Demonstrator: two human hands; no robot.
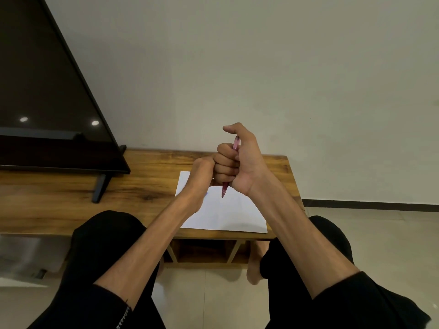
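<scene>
While a person sits at a low wooden table point(147, 186), the right hand point(237, 162) clenches a pink pen point(224, 188) in a full fist, its fingers curled round the barrel and the thumb sticking up free above it. The pen stands nearly upright, its long axis leaning slightly so that the upper end tilts right. That upper end pokes out at the top of the fist, and the pointed tip faces down below the heel of the hand. The tip hangs in the air above a white sheet of paper point(225, 214) without touching it. The left hand point(202, 172) is raised just beside the fist and presses against its knuckles. Its fingers are turned away from the camera, so whether they grasp anything cannot be told. The paper lies flat near the table's right end, its near edge at the table's front edge. A dark television point(47, 91) stands on the table's left part, well apart from the paper. Both knees, in black trousers, frame the bottom of the view.
</scene>
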